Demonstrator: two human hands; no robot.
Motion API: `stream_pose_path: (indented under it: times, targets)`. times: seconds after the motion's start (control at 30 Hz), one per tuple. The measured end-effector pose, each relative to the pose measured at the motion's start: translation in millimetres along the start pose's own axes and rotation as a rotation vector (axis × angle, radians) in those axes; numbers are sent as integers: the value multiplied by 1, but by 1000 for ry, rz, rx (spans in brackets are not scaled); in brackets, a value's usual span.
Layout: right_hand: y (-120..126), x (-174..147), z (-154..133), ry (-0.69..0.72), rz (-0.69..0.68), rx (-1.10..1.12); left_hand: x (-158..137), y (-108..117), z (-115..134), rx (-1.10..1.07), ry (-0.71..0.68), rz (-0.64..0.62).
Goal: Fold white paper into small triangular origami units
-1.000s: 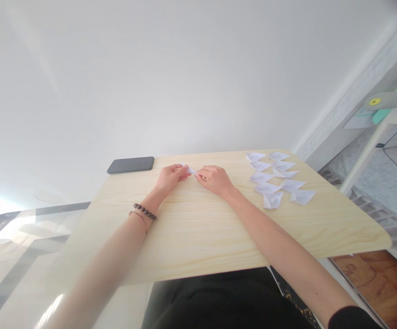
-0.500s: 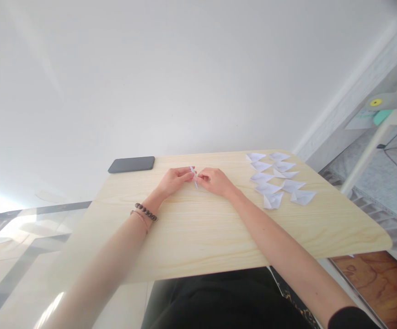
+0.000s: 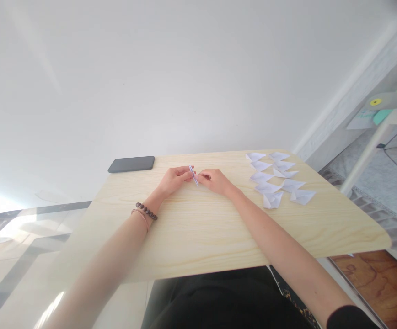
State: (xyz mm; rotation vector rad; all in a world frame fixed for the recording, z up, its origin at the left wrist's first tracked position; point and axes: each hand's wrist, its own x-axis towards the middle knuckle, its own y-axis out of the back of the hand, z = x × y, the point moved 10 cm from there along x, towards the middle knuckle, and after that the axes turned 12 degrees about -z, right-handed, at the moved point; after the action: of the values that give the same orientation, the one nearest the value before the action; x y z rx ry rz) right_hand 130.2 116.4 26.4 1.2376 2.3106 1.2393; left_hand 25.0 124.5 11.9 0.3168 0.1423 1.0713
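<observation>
A small folded piece of white paper (image 3: 193, 176) stands nearly edge-on between my two hands, just above the table. My left hand (image 3: 175, 180) pinches it from the left, thumb and fingers closed on it. From the other side, my right hand (image 3: 214, 180) has thumb and index finger pressed together at the paper's right face. Fingertips hide part of the folds. To the right, several folded white paper pieces (image 3: 266, 188) lie in two rows, pointed at their ends.
A black phone (image 3: 131, 164) lies at the table's far left corner. The pale wooden table (image 3: 185, 242) backs onto a white wall (image 3: 185, 82). A metal frame with a white pole (image 3: 368, 155) stands beyond the right edge.
The folded paper has turned slightly and shows as a narrower strip. My right fingers have drawn closer together at it. The phone and the laid-out pieces have stayed put.
</observation>
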Motion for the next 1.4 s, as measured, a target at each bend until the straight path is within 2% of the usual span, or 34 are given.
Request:
stream_pose_path:
  times: [0.1,0.23,0.4,0.53,0.67,0.83,0.97,1.03,1.13,1.27,1.4]
  targets:
    - [3,0,2,-36,51,-64,-1,0,5,107,-7,44]
    - [11,-1,6,-150,174,-208,-6,-8,25,389,-71,89]
    - [8,-1,6,-168,193,-227,-10,-7,34,589,-71,196]
    - [8,-2,3,-130,207,-187,-9,-2,25,734,18,247]
    - [4,-1,-4,-108,185,-233,-7,-2,13,923,165,226]
    - [6,-1,-2,-241,216,-398,-6,0,16,1022,242,240]
    - [7,0,1,-293,225,-425,-6,5,20,1057,279,279]
    - [9,-1,1,-278,240,-400,-7,7,20,1023,280,275]
    - [10,-1,-4,-184,250,-295,-8,6,19,809,195,251]
    - [9,-1,-17,-10,219,-197,-5,2,7,316,87,166]
    - [11,-3,-29,117,241,-190,1,-7,-7,-208,59,-1]
